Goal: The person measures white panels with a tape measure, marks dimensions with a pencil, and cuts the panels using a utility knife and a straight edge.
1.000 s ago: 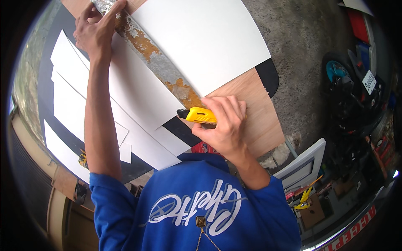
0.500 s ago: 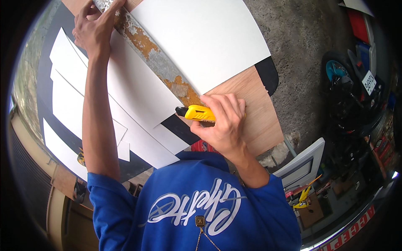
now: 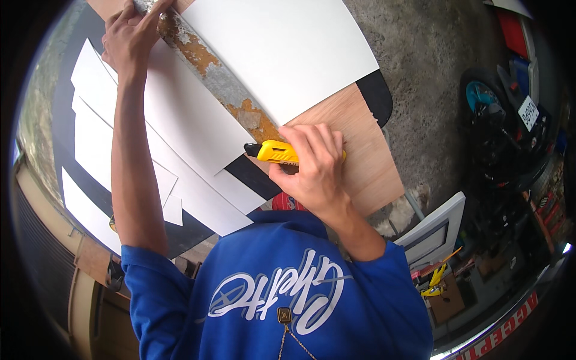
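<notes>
My left hand [image 3: 128, 43] grips the far end of a long flat metal straightedge [image 3: 225, 84], worn and spotted with rust-brown. Its fingertips are partly cut off by the upper rim. In my right hand [image 3: 316, 165] is a yellow utility knife [image 3: 278, 151] with its black tip pointing left, by the near end of the straightedge. The right fingertips reach that near end. Under the straightedge lie a white sheet [image 3: 288, 54] on the right and another white sheet [image 3: 198, 114] on the left. A plywood board [image 3: 369, 159] lies beneath them.
More white sheets [image 3: 96, 141] overlap at the left on a dark tabletop [image 3: 255, 177]. A white-framed panel [image 3: 435, 231] leans at the lower right. A motorbike [image 3: 489, 132] stands on the rough concrete floor [image 3: 420, 78] at the right.
My right hand and the knife have shifted slightly left and away from me. The plywood, straightedge and right white sheet appear a little farther up and left. Both grips are the same.
</notes>
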`<state>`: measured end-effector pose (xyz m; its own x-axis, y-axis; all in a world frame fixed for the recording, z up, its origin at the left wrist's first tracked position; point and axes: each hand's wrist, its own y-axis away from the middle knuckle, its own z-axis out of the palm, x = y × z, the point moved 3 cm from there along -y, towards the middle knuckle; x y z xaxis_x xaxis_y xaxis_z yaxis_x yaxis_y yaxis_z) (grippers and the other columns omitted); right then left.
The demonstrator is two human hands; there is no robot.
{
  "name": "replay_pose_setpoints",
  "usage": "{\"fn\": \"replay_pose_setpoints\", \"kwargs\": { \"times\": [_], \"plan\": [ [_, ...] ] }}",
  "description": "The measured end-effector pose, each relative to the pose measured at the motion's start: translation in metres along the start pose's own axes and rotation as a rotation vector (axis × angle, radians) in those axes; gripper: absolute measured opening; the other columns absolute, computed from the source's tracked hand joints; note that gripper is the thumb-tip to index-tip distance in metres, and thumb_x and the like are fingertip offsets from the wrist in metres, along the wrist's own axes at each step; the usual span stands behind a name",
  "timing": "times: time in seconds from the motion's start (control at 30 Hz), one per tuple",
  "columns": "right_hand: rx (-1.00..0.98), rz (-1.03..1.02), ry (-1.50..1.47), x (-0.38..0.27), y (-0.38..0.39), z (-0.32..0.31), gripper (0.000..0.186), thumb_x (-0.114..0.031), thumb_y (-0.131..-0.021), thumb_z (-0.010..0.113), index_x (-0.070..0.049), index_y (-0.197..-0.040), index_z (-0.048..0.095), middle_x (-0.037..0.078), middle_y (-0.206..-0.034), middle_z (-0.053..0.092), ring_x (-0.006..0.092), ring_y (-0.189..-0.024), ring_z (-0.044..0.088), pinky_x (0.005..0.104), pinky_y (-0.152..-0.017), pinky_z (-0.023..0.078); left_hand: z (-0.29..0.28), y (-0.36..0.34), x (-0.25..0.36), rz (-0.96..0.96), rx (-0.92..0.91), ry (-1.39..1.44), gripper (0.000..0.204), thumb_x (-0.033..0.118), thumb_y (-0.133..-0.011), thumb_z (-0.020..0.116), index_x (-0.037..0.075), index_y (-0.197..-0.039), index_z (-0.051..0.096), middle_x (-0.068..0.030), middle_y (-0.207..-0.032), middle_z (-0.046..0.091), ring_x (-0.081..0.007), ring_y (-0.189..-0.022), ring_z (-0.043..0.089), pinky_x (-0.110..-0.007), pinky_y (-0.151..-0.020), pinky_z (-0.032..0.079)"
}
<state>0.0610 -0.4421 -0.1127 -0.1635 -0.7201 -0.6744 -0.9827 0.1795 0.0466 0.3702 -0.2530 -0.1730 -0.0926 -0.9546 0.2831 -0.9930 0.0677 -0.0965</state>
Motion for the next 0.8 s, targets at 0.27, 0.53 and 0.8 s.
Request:
{"fn": "replay_pose_setpoints", "kwargs": {
  "times": [0.27,0.53,0.8],
  "plan": [
    [-0.13,-0.138,0.253,-0.002,0.018,-0.013,0.048,-0.012,-0.08,0.068,0.001,-0.124,0.053,0.013,-0.104,0.053,0.0256,-0.093,0.053,0.0401,-0.08,0.044,-0.041,0.013,0.061,-0.009,-0.154,-0.057,0.055,0.048,-0.071,0.076,-0.002,-0.089,0.062,-0.0174,-0.091,0.058,-0.0301,-0.089,0.055,-0.042,-0.077,0.047],
    [-0.205,0.453,-0.917,0.011,0.015,-0.044,0.044,-0.012,-0.096,0.046,0.002,-0.137,0.039,0.018,-0.114,0.05,0.0207,-0.084,0.061,0.0332,-0.068,0.052,-0.056,0.031,0.043,0.11,-0.196,-0.06,0.097,0.061,-0.068,0.072,0.001,-0.137,0.041,-0.0221,-0.135,0.042,-0.0377,-0.127,0.039,-0.052,-0.103,0.038],
    [-0.198,0.414,-1.319,0.009,-0.024,-0.059,0.077,0.005,-0.086,0.054,-0.003,-0.149,0.011,0.019,-0.129,0.044,0.0259,-0.099,0.062,0.0328,-0.077,0.058,-0.047,0.132,0.09,0.308,-0.443,-0.097,0.116,0.042,-0.047,0.092,-0.011,-0.135,0.039,-0.0302,-0.145,0.03,-0.0452,-0.133,0.033,-0.046,-0.11,0.034]
  ]
}}
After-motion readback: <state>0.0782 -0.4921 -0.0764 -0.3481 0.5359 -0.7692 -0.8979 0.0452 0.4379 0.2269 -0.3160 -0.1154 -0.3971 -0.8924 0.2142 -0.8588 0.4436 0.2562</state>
